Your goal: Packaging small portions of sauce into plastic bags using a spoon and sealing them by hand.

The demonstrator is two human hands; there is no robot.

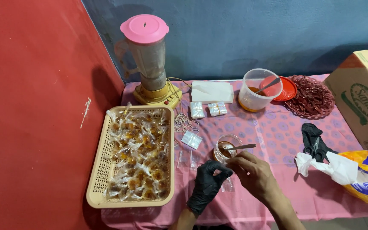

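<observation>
Your workspace is a table under a pink patterned cloth (273,132), bounded on your left by a red wall and at the back by a blue one; its near edge runs just below your wrists. Open cloth lies to the right of your hands, between them and the yellow-and-white plastic bag (354,174).

Your left hand (207,185), in a black glove, and your bare right hand (254,172) meet fingertip to fingertip, both pinched narrowly on a small clear plastic packet (228,184) that hangs just above the cloth near the front edge.

Directly behind your hands stands a small clear glass (226,147) holding brown paste and a metal spoon. To your left, a beige perforated tray (101,170) is filled with crinkled clear packets of brown-orange filling. At the back stand a blender (150,55) with a pink lid and a translucent tub (258,91) with orange-brown contents and a spoon. Rubber bands (185,123) lie loose beside the tray's far corner.
</observation>
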